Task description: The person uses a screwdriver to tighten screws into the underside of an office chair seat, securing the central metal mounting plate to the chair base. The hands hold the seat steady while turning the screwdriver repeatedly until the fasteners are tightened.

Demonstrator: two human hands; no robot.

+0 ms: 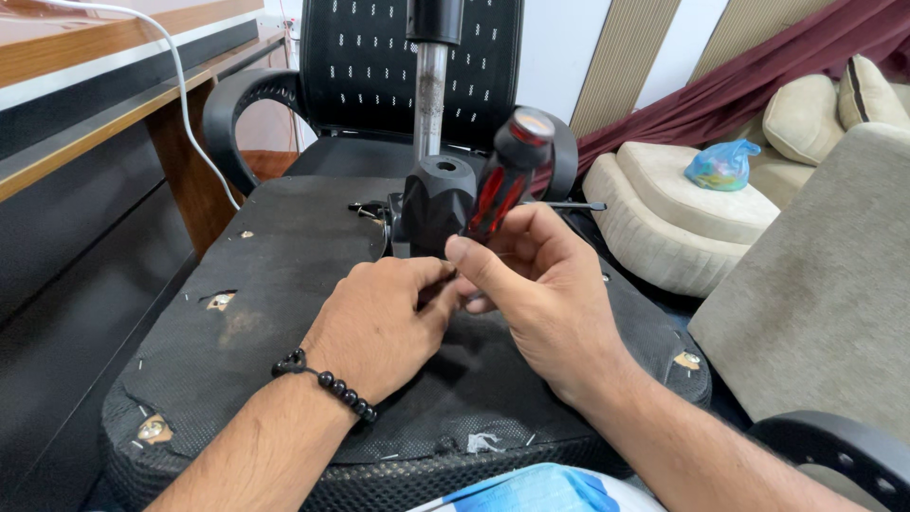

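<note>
- Standing behind the hands: a black office chair (379,66), a wooden desk (104,66) at left, a beige sofa (682,209) with a blue bag (722,164) at right.
- Upturned chair seat (284,256), black and torn, fills the foreground; its metal post (429,90) rises from a black housing (434,204).
- Right hand (540,284) is closed around a red-and-black screwdriver (504,185), tilted, just beside the housing.
- Left hand (379,322), with a bead bracelet (327,379), curls shut at the tool's hidden tip.

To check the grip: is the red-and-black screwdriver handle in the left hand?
No, the right hand holds the red-and-black screwdriver handle.
</note>
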